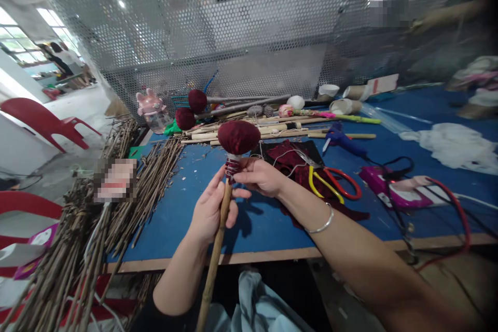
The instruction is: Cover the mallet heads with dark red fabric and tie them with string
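A: What is the left hand (210, 205) doing?

B: The left hand is clasping the wooden stick (218, 244), which is lying between thumb and curled fingers and slanting down toward the lap.

A: And the right hand (261, 176)?

B: The right hand is pinching the wrapped neck (232, 165) from the other side, thumb and fingertips drawn together on it. Whether a loose thread end is also being held, one cannot tell.

A: Where is the worked piece appearing?

B: It is rising above the blue table (179, 218) near its front edge, the dark red cloth head (238, 136) forming the top and pale windings encircling the neck just below.

A: Which items are surrounding the hands?

B: Near the right forearm, scissors (327, 184) with one yellow and one red handle are lying partly over dark red cloth scraps (290, 161). Beyond them, a blue glue gun (344, 142) is resting on its side. To the left, a bundle of twigs (150, 192) is spreading across the table. Toward the back, two dark red balls (197, 100) are sitting side by side.
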A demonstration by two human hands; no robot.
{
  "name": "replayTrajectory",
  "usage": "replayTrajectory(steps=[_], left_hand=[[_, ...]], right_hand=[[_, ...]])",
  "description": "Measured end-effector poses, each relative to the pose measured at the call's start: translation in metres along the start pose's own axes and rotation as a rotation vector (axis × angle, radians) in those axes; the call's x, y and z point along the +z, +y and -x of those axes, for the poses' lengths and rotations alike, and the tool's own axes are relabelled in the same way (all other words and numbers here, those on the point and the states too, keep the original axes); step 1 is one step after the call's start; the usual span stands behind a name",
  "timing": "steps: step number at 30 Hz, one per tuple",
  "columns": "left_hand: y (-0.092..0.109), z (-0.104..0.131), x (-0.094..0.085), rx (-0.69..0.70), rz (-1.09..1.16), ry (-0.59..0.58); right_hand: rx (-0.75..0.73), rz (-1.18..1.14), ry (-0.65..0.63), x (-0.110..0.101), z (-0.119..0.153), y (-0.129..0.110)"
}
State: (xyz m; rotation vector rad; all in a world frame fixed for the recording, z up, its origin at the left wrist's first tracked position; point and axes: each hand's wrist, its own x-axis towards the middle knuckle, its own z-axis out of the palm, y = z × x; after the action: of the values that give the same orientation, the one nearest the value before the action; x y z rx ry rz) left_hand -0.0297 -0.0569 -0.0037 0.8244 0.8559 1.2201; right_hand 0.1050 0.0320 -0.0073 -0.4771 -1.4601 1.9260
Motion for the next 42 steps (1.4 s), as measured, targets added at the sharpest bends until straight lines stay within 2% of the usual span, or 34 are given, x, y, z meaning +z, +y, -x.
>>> replayTrajectory(steps=[2, 5, 8, 13, 17, 22, 25, 31, 35, 37, 38, 42], left_hand=[[-0.003, -0.002, -0.002, 0.048, -0.159, 0.095], [-0.007, -0.002, -0.003, 0.222, -0.455, 0.262], [-0.008, -0.002, -0.003, 0.331, -0.645, 0.346], [-0.009, -0.004, -0.006, 0.333, -0.638, 0.392], [-0.01, -0.005, -0.011, 0.359, -0.556, 0.465], [-0.007, -0.002, -0.008, 0.357, -0.392, 0.397], [-0.002, 0.001, -0.004, 0.318, -0.222, 0.288], [0.003, -0.001, -0.003, 0.142, -0.016, 0.042], [0.003, -0.005, -0.006, -0.017, -0.043, 0.022], [0.002, -0.006, -0.007, -0.049, -0.141, 0.087], [0.002, -0.005, -0.007, -0.021, -0.218, 0.145], [-0.003, -0.002, -0.005, 0.269, -0.607, 0.408]], right_hand=[[0.002, -0.016, 0.052, 0.002, -0.002, 0.0], [0.015, 0.039, 0.111, 0.006, -0.005, -0.002], [0.029, 0.119, 0.124, 0.009, -0.004, -0.004], [0.075, 0.253, 0.138, 0.004, -0.002, -0.007], [0.018, 0.308, 0.144, -0.001, 0.0, -0.01], [-0.023, 0.236, 0.153, -0.001, 0.001, -0.01], [-0.009, 0.191, 0.146, -0.002, -0.002, -0.006], [-0.024, 0.047, 0.077, -0.006, -0.004, 0.004], [0.038, 0.001, 0.026, -0.01, -0.003, 0.007], [0.053, 0.039, 0.042, -0.01, -0.004, 0.007], [0.056, 0.065, 0.055, -0.009, -0.004, 0.006], [0.052, 0.123, 0.088, 0.0, -0.005, 0.001]])
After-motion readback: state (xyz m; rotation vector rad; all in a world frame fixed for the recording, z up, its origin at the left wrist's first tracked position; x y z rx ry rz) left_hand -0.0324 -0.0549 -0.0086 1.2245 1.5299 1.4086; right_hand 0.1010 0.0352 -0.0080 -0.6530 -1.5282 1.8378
